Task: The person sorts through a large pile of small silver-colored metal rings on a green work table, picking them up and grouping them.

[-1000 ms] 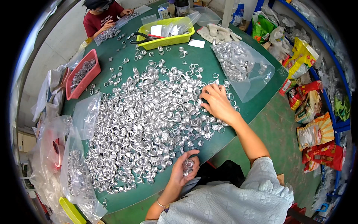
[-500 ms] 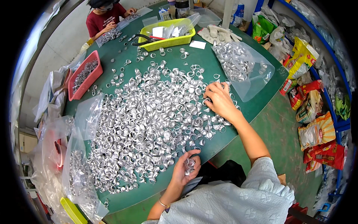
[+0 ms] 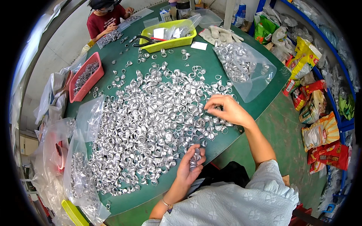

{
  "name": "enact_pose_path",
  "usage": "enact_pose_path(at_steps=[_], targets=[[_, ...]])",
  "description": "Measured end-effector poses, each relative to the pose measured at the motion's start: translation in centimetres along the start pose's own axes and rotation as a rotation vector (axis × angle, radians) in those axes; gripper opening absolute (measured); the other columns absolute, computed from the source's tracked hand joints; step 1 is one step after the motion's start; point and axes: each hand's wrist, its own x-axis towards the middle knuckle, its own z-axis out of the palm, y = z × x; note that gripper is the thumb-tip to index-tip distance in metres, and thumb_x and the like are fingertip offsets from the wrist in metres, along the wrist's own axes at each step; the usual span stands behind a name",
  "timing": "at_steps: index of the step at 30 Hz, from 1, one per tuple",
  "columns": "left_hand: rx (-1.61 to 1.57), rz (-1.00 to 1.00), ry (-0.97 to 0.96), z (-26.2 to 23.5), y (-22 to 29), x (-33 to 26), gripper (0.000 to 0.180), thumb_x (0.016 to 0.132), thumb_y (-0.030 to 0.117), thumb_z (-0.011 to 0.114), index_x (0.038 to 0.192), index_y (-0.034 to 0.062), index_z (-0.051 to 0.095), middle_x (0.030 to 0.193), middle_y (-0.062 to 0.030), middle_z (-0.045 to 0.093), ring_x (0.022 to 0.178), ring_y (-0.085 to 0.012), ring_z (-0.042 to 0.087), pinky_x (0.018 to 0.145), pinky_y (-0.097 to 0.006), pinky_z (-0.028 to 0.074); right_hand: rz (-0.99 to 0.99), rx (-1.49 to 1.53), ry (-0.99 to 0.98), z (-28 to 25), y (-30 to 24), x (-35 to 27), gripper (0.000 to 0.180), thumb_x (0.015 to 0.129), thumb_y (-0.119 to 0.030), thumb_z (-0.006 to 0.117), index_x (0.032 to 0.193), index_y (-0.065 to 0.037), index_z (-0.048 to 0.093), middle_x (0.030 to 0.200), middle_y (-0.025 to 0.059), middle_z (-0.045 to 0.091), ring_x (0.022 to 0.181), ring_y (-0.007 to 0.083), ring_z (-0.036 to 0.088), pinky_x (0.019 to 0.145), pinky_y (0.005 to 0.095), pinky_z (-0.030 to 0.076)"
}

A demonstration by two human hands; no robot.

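Observation:
A wide heap of small silver metal rings (image 3: 151, 124) covers the middle of the green table (image 3: 211, 62). My left hand (image 3: 190, 165) is at the near table edge, closed around a short stack of rings (image 3: 195, 156). Over the right side of the heap, my right hand (image 3: 226, 110) has its fingertips pinched on a ring or two.
A clear bag of rings (image 3: 241, 67) lies at the right, a yellow tray (image 3: 169, 35) with pliers at the back, a red tray (image 3: 85, 77) of rings at the left. More bags (image 3: 79, 177) hang off the near left edge. Another person (image 3: 105, 19) works at the far side. Packets fill shelves (image 3: 320, 113) on the right.
My right hand has lifted slightly and shifted over the heap's right side, fingers now pinched. The left hand stays at the table edge with its stack.

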Motion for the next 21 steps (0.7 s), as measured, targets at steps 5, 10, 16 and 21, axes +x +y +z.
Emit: enact_pose_path(at_steps=[5,10,16,21], targets=[[0.045,-0.059,-0.036,-0.5,-0.3,-0.1,0.028,0.092,0.024,0.049,0.117,0.0117,0.049,0.085,-0.0067,0.049,0.058,-0.0109,0.042,0.035,-0.016,0.033,-0.157,-0.635,0.107,1.3,2.8,-0.1,0.020,0.066,-0.009,0.072,0.084,-0.006,0.064,0.093,0.0047,0.051,0.095,0.0223,0.046,0.082,0.0346,0.034],[0.152,0.041,0.101,1.1,0.2,-0.1,0.046,0.093,0.027,0.045,0.135,0.0107,0.035,0.124,-0.0133,0.050,0.078,-0.0188,0.055,0.045,-0.020,0.044,-0.218,-0.246,0.188,1.0,2.6,0.4,0.017,0.070,-0.004,0.070,0.082,0.000,0.059,0.090,0.0074,0.056,0.088,0.0237,0.053,0.080,0.0329,0.041],[0.171,0.071,-0.068,2.4,0.9,-0.7,0.049,0.093,0.021,0.044,0.137,0.0049,0.030,0.134,-0.0176,0.042,0.104,-0.0241,0.054,0.052,-0.020,0.045,-0.056,0.044,0.138,1.3,2.5,-0.6,0.018,0.076,-0.008,0.067,0.089,0.002,0.061,0.087,0.0069,0.059,0.073,0.0145,0.053,0.068,0.0265,0.043],[0.299,0.165,-0.070,2.3,0.8,-1.1,0.050,0.087,0.004,0.050,0.135,0.0029,0.034,0.132,-0.0168,0.043,0.096,-0.0185,0.053,0.053,-0.019,0.043,0.016,0.287,0.094,1.8,2.0,-1.4,0.019,0.079,-0.011,0.067,0.092,0.002,0.062,0.090,0.0043,0.060,0.070,0.0081,0.050,0.063,0.0230,0.041]])
